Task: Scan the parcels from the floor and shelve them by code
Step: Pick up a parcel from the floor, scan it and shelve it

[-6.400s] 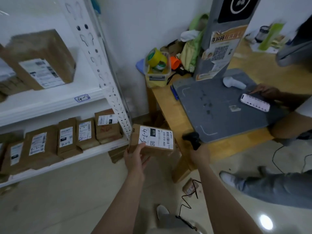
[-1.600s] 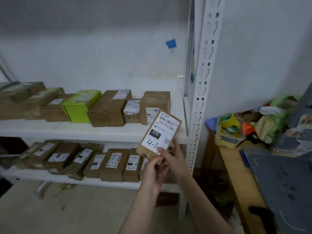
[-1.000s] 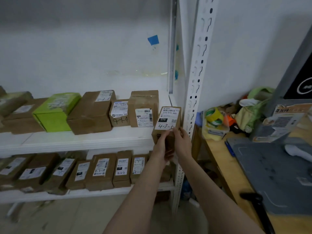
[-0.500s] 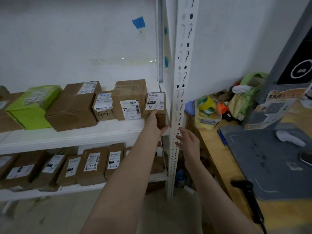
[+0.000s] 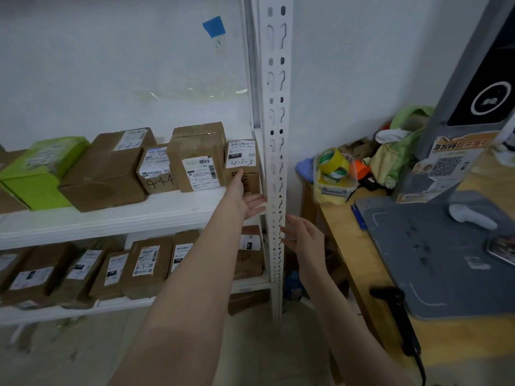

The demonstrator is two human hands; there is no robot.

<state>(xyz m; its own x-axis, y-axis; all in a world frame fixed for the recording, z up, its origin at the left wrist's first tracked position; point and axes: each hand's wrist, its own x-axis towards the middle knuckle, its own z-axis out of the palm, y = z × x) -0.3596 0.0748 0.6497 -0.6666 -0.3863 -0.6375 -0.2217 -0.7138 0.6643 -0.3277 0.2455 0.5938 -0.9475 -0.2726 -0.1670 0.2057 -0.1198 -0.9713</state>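
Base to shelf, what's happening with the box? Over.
Left hand open, touching the parcel. Right hand open, empty. Parcel upright on upper shelf, beside the post. Nothing blocking.

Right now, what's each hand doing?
Left hand: open, straight fingers touching the 4-3-5 parcel.
Right hand: open, holding nothing.

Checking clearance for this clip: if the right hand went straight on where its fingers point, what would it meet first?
Probably the white perforated metal shelf upright: the right hand, open, aims its fingers left at it from close by, though depth is unclear.
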